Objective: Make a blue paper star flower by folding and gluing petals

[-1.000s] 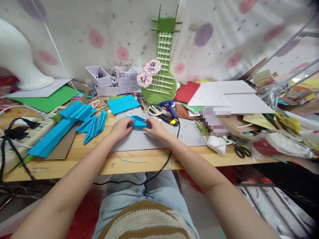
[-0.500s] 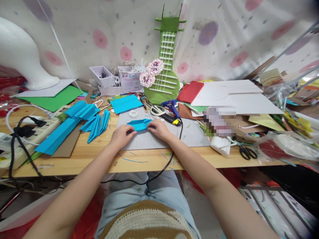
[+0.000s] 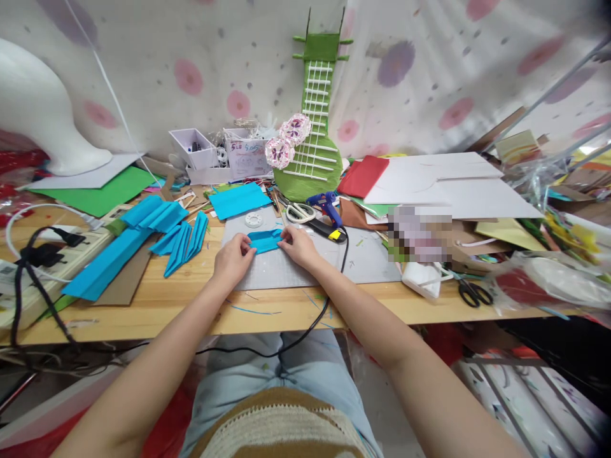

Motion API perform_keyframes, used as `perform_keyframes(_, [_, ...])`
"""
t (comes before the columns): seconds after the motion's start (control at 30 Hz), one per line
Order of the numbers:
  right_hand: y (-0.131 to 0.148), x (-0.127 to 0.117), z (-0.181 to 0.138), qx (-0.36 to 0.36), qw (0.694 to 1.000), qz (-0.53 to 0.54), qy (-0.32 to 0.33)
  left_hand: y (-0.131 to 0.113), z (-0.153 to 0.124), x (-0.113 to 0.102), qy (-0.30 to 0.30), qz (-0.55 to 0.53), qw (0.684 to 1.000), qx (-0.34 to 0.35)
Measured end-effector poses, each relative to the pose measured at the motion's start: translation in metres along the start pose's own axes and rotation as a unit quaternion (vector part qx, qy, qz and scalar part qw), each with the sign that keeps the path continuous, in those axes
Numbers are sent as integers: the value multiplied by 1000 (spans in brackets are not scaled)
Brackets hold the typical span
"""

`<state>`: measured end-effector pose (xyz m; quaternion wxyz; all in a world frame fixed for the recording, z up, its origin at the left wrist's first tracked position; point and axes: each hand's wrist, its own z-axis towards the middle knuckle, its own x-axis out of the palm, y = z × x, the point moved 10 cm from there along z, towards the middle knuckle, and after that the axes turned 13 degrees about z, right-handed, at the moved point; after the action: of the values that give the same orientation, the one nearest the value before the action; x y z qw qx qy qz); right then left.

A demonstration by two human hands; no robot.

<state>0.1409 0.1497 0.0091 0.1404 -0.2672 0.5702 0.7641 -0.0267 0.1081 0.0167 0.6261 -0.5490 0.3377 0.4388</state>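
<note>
Between my hands is a small piece of blue paper with creases along its length, over the grey board. My left hand pinches its left end, thumb against curled fingers. At the right end, my right hand grips the paper the same way. Behind it lies a flat blue sheet, and a small white disc rests on the board. Several folded blue strips are bunched to the left, near a longer folded blue piece.
A blue glue gun, white-handled scissors and a black-and-yellow cutter lie behind my right hand. A green guitar-shaped model stands at the back. Power strips are at left, black scissors at right.
The fingers of my left hand have shifted upward on the paper's left end, and the paper shows its creased face more openly. The whole view has moved slightly.
</note>
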Motion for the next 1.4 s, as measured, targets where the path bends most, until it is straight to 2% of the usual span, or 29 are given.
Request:
perform_keyframes(0.23, [2, 1, 0, 11, 1000, -8, 2, -9, -1, 0, -30, 42, 998, 30])
perform_keyframes(0.43, [10, 6, 0, -17, 998, -63, 22, -19, -2, 1, -40, 90, 992, 80])
perform_keyframes(0.67, [9, 13, -1, -55, 992, -108, 27, -32, -5, 9, -25, 137, 971, 196])
perform_keyframes(0.83, [8, 14, -2, -60, 989, -132, 38, -33, -4, 10, -20, 162, 963, 212])
perform_keyframes(0.93, [11, 14, -3, -73, 988, -130, 34, -36, -3, 6, -46, 150, 964, 213])
perform_keyframes(1.0, [14, 14, -4, -89, 987, -130, 28, -43, -4, 7, -51, 136, 960, 237])
perform_keyframes(1.17, [17, 15, -4, -109, 985, -128, 34, -57, -9, 27, 35, 94, 940, 327])
perform_keyframes(1.4, [9, 10, -3, -71, 991, -110, 26, -52, 0, 37, 97, 37, 941, 322])
